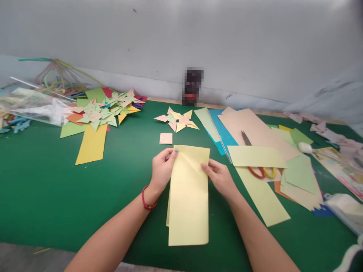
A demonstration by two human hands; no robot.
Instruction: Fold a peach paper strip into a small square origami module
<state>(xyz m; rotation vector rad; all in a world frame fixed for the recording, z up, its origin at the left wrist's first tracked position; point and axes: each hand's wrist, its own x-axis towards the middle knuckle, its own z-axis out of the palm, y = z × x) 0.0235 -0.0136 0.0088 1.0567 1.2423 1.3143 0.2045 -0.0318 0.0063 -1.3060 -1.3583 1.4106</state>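
A folded sheet of pale yellow paper (189,204) is held upright in front of me, above the green table. My left hand (163,170) pinches its upper left corner, thumb in front. On the right edge, a bit lower, my right hand (219,175) grips the paper between thumb and fingers. A back layer shows along the lower left side. Just beyond the paper lies a small folded pink square (166,138). Farther back sits a star-shaped ring of folded pink and yellow pieces (180,119).
Scissors (256,172) lie partly under a pale yellow strip (256,156), among coloured sheets (252,124) on the right. At left are piled paper stars (104,109), a yellow sheet (91,144) and a clear plastic bag (42,109). A wall (113,37) stands behind the table (56,189).
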